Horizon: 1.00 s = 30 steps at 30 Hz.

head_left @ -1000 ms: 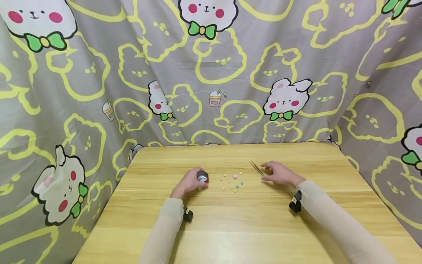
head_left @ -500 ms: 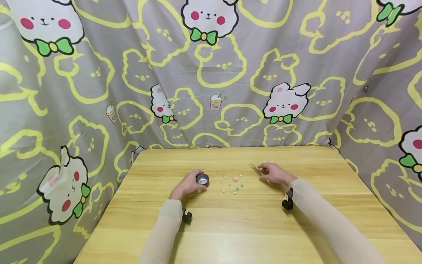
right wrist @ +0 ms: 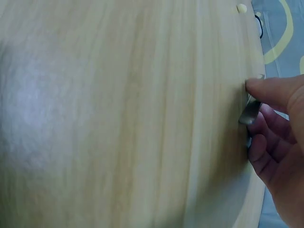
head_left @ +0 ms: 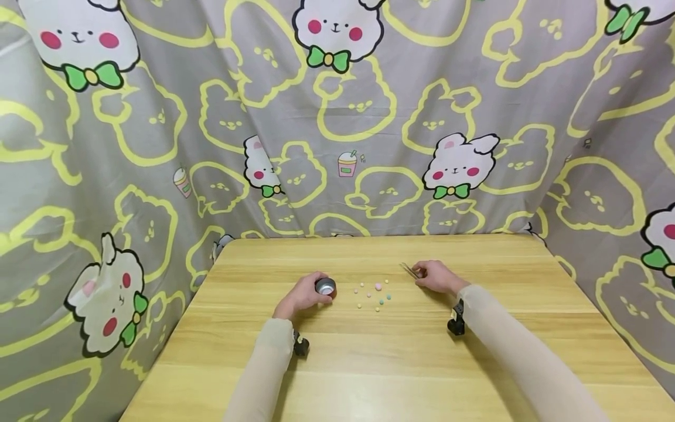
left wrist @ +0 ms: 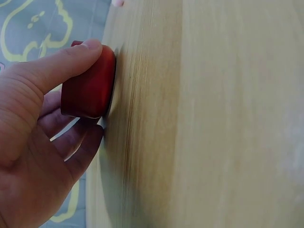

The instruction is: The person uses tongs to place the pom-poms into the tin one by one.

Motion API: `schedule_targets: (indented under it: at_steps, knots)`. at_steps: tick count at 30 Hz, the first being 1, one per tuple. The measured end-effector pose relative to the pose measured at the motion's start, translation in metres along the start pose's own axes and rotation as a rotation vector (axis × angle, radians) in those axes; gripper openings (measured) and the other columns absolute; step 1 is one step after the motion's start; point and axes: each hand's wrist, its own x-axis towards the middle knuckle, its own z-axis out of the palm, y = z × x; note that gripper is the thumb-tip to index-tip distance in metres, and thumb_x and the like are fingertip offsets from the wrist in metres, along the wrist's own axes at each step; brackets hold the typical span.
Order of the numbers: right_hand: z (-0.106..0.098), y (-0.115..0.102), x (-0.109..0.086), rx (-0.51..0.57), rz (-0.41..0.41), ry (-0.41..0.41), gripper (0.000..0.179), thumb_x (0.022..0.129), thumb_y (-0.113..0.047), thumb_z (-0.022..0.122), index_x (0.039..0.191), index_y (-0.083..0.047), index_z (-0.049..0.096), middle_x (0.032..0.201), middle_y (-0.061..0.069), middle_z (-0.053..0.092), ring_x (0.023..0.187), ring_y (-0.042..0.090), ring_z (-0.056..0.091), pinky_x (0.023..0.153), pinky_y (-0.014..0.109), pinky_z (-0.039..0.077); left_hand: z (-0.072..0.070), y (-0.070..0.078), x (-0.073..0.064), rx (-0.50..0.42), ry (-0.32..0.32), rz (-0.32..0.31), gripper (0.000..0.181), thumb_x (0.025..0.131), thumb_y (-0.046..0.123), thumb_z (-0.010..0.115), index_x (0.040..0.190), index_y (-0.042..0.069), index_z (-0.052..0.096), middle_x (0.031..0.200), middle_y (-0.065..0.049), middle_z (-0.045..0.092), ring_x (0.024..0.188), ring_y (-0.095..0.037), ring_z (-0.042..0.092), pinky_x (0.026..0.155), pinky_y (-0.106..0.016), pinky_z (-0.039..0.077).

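Note:
On the left of the table, my left hand (head_left: pixel 304 293) grips a small round metal tin (head_left: pixel 326 287) with a dark rim and silvery inside. The left wrist view shows its red outer wall (left wrist: pixel 92 88) between thumb and fingers, its base right at the tabletop. To the right, my right hand (head_left: pixel 439 276) pinches a pair of metal tweezers (head_left: pixel 408 269) close over the wood, tips angled away to the upper left. Seen from the right wrist, the thumb and fingertips lie on either side of the tweezers' metal end (right wrist: pixel 250 113).
Several tiny pink, yellow and teal balls lie scattered between the hands, among them a larger pink ball (head_left: pixel 378 286) and a teal ball (head_left: pixel 389 297). The wooden table (head_left: pixel 358 363) ends at a patterned curtain (head_left: pixel 295 117) behind and at the sides.
My right hand has moved slightly left and closed its fingers on the tweezers. My left hand keeps hold of the tin, and the balls lie as before; the head view has shifted slightly.

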Motion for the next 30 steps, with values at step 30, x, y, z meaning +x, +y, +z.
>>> schedule_targets:
  at_steps: [30]
  knots:
    - [-0.025, -0.001, -0.027, 0.048, -0.083, 0.004, 0.023, 0.085, 0.003, 0.061, 0.108, 0.003, 0.062, 0.081, 0.005, 0.054, 0.07, 0.017, 0.047, 0.062, 0.031, 0.041, -0.001, 0.001, 0.002, -0.002, -0.005, -0.026, 0.057, 0.073, 0.016, 0.083, 0.121, 0.003, 0.055, 0.113, -0.01, 0.06, 0.106, -0.026, 0.055, 0.094, -0.043, 0.041]
